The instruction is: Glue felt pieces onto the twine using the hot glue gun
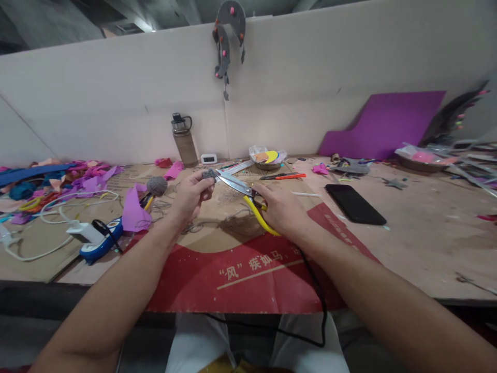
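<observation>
My left hand (pixel 193 194) pinches a small grey felt piece (pixel 209 174) above the cardboard sheet (pixel 248 269). My right hand (pixel 280 209) grips yellow-handled scissors (pixel 238 186); their metal blades point left and reach the grey piece. A grey yarn ball (pixel 157 185) lies just left of my left hand, with loose grey thread on the cardboard below both hands.
A black phone (pixel 354 204) lies to the right. A water bottle (pixel 184 140), small white clock (pixel 208 158) and metal bowl (pixel 267 157) stand by the back wall. Colourful felt scraps (pixel 58 178), white charger cables (pixel 77 228) and purple sheet (pixel 382 124) lie around.
</observation>
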